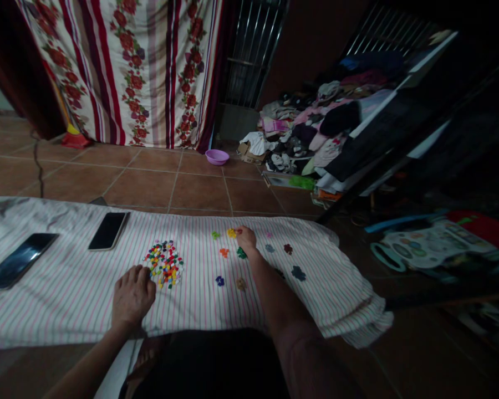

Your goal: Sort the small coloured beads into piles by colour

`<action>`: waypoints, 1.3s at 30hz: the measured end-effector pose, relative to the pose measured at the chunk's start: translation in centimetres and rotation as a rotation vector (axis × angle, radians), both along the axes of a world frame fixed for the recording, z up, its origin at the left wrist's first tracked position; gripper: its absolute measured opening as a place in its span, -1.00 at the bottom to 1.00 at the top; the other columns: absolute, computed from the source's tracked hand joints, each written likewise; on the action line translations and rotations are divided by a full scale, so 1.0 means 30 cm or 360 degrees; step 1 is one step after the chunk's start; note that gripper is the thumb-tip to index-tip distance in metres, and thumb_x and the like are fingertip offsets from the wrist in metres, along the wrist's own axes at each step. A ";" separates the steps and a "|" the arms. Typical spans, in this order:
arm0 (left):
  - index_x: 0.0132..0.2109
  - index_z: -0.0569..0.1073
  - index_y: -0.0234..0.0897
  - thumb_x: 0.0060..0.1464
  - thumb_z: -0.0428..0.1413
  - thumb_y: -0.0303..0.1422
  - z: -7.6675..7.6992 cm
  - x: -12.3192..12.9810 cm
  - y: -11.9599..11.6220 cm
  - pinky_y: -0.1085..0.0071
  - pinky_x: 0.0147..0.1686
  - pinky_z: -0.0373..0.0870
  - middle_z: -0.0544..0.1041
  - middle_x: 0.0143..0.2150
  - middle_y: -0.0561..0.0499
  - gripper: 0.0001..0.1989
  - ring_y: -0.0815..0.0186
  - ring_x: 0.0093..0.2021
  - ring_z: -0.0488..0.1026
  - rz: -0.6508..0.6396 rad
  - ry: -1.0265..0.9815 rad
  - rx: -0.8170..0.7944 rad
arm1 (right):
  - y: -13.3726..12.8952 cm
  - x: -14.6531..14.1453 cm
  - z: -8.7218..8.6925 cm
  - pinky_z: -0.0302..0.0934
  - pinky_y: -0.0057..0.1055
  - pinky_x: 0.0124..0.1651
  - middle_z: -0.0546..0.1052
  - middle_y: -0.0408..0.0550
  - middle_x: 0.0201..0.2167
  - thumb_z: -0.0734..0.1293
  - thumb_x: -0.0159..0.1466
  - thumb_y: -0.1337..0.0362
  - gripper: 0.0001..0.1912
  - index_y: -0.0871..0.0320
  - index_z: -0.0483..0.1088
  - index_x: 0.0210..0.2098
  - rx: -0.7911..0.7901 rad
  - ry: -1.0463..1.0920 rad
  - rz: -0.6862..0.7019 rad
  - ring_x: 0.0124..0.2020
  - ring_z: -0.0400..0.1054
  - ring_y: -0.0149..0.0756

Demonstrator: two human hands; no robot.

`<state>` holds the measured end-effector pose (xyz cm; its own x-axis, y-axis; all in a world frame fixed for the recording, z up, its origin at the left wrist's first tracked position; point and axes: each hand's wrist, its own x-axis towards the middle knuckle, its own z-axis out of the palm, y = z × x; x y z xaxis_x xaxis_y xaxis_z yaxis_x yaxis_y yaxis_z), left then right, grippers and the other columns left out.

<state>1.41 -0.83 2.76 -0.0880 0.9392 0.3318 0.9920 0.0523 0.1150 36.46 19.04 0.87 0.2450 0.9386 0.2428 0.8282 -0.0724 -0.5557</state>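
Observation:
A mixed pile of small coloured pieces [164,265], bead-like, lies on the striped cloth [199,310]. My left hand [133,293] rests at the pile's near left edge, its fingers curled down; what they may hold is hidden. Farther right, my right hand [246,238] reaches beside a small yellow heap [232,233], fingertips drawn together; any piece in them is too small to make out. Around it sit single-colour heaps: light green [215,235], orange [224,252], dark green [242,252], blue [220,281], tan [241,284], brown [288,249] and grey-blue [298,272]. My right forearm partly covers a dark heap.
Two phone-like devices, a smaller one [108,231] and a larger one [19,260], lie on the cloth's left side. Beyond are a purple basin [217,157], a floral curtain [149,72] and a clothes pile [307,127]. A dark slanted bar [357,191] stands at right.

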 end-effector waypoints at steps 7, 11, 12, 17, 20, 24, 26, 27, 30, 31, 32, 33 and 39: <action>-0.05 0.40 -0.29 0.15 -0.09 -0.36 -0.010 -0.005 -0.003 0.21 -0.05 0.21 0.46 0.01 -0.15 -0.72 0.11 -0.01 0.38 -0.0025 0.0032 0.0047 | -0.006 0.010 0.009 0.31 -0.38 -0.24 0.60 -0.08 -0.43 0.23 0.10 0.50 -0.73 0.09 0.53 -0.43 -0.0012 -0.0031 0.0014 -0.35 0.49 -0.24; -0.07 0.40 -0.30 0.15 -0.08 -0.37 -0.008 -0.007 -0.004 0.20 -0.05 0.21 0.46 0.00 -0.15 -0.73 0.10 -0.02 0.38 -0.0030 0.0023 0.0066 | -0.025 0.006 0.041 0.30 -0.38 -0.22 0.60 -0.04 -0.39 0.21 0.14 0.48 -0.72 0.10 0.54 -0.39 -0.0019 -0.0099 0.0010 -0.32 0.49 -0.23; -0.06 0.40 -0.30 0.15 -0.08 -0.37 -0.008 -0.007 -0.004 0.20 -0.05 0.21 0.46 0.00 -0.15 -0.73 0.10 -0.03 0.38 -0.0037 0.0019 0.0068 | -0.029 0.002 0.053 0.30 -0.38 -0.20 0.61 -0.03 -0.37 0.21 0.16 0.47 -0.72 0.10 0.54 -0.37 -0.0020 -0.0108 0.0014 -0.31 0.49 -0.23; -0.09 0.40 -0.29 0.13 -0.05 -0.38 -0.010 -0.008 -0.001 0.20 -0.04 0.22 0.46 -0.02 -0.15 -0.77 0.11 -0.03 0.37 -0.0031 -0.0019 0.0079 | -0.055 -0.070 0.128 0.27 -0.40 -0.08 0.61 -0.02 -0.25 0.22 0.22 0.39 -0.75 0.13 0.53 -0.24 -0.0011 -0.0090 0.0158 -0.21 0.47 -0.27; -0.12 0.40 -0.27 0.11 -0.04 -0.38 -0.007 -0.008 0.000 0.20 -0.05 0.22 0.46 -0.05 -0.14 -0.80 0.12 -0.03 0.37 -0.0035 -0.0049 0.0086 | -0.087 -0.166 0.160 0.26 -0.42 -0.06 0.61 -0.04 -0.22 0.22 0.22 0.38 -0.73 0.13 0.54 -0.21 -0.0006 -0.0043 0.0306 -0.19 0.46 -0.29; -0.15 0.39 -0.26 0.12 -0.05 -0.39 -0.001 -0.007 -0.001 0.20 -0.06 0.22 0.45 -0.08 -0.13 -0.82 0.12 -0.05 0.36 -0.0031 -0.0070 0.0074 | -0.159 -0.328 0.175 0.27 -0.46 -0.12 0.61 -0.07 -0.26 0.23 0.20 0.40 -0.72 0.12 0.56 -0.23 -0.0044 0.0055 0.0595 -0.23 0.46 -0.31; -0.15 0.39 -0.26 0.12 -0.05 -0.39 0.000 -0.006 -0.002 0.20 -0.06 0.22 0.45 -0.08 -0.13 -0.82 0.13 -0.05 0.36 -0.0032 -0.0080 0.0067 | -0.199 -0.410 0.176 0.26 -0.47 -0.13 0.61 -0.08 -0.27 0.23 0.21 0.41 -0.73 0.11 0.56 -0.25 -0.0055 0.0051 0.0788 -0.23 0.45 -0.33; -0.14 0.39 -0.26 0.12 -0.05 -0.39 0.000 -0.006 -0.003 0.20 -0.05 0.21 0.45 -0.08 -0.13 -0.82 0.13 -0.06 0.36 -0.0030 -0.0086 0.0065 | -0.219 -0.450 0.176 0.25 -0.48 -0.12 0.60 -0.08 -0.27 0.24 0.21 0.42 -0.73 0.11 0.56 -0.25 -0.0067 0.0030 0.0873 -0.22 0.45 -0.33; -0.14 0.39 -0.27 0.12 -0.05 -0.39 -0.002 -0.006 -0.004 0.19 -0.05 0.21 0.44 -0.07 -0.15 -0.81 0.12 -0.05 0.35 -0.0019 -0.0096 0.0071 | -0.272 -0.559 0.178 0.21 -0.49 -0.10 0.59 -0.05 -0.25 0.25 0.23 0.41 -0.75 0.13 0.56 -0.24 -0.0180 -0.0097 0.1035 -0.19 0.42 -0.34; -0.13 0.39 -0.27 0.12 -0.05 -0.39 -0.004 -0.006 -0.005 0.19 -0.05 0.21 0.44 -0.06 -0.15 -0.81 0.11 -0.05 0.35 -0.0019 -0.0097 0.0075 | -0.286 -0.591 0.179 0.20 -0.50 -0.10 0.58 -0.05 -0.23 0.25 0.25 0.39 -0.76 0.12 0.56 -0.23 -0.0234 -0.0151 0.1062 -0.19 0.42 -0.34; -0.13 0.39 -0.28 0.12 -0.05 -0.39 -0.005 -0.007 -0.005 0.19 -0.05 0.21 0.44 -0.06 -0.15 -0.80 0.11 -0.04 0.35 -0.0021 -0.0099 0.0078 | -0.299 -0.621 0.179 0.19 -0.50 -0.11 0.57 -0.04 -0.22 0.25 0.27 0.36 -0.77 0.12 0.56 -0.22 -0.0289 -0.0209 0.1072 -0.18 0.41 -0.34; -0.13 0.39 -0.28 0.12 -0.05 -0.39 -0.006 -0.008 -0.005 0.19 -0.05 0.21 0.44 -0.05 -0.16 -0.80 0.11 -0.03 0.34 -0.0024 -0.0100 0.0081 | -0.311 -0.648 0.179 0.19 -0.50 -0.11 0.56 -0.04 -0.22 0.25 0.28 0.33 -0.77 0.11 0.55 -0.22 -0.0341 -0.0266 0.1067 -0.18 0.41 -0.34; -0.14 0.38 -0.29 0.13 -0.05 -0.39 -0.007 -0.010 -0.002 0.19 -0.05 0.20 0.44 -0.05 -0.16 -0.82 0.10 -0.03 0.34 -0.0024 -0.0103 0.0091 | -0.347 -0.746 0.181 0.18 -0.44 -0.11 0.52 0.00 -0.13 0.23 0.30 0.25 -0.77 0.10 0.51 -0.17 -0.0545 -0.0530 0.0951 -0.11 0.40 -0.28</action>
<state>1.12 -0.88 2.56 -0.0969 0.9203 0.3791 0.9830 0.0289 0.1811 14.09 8.63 6.29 -0.3629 0.9249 -0.1137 0.9008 0.3170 -0.2969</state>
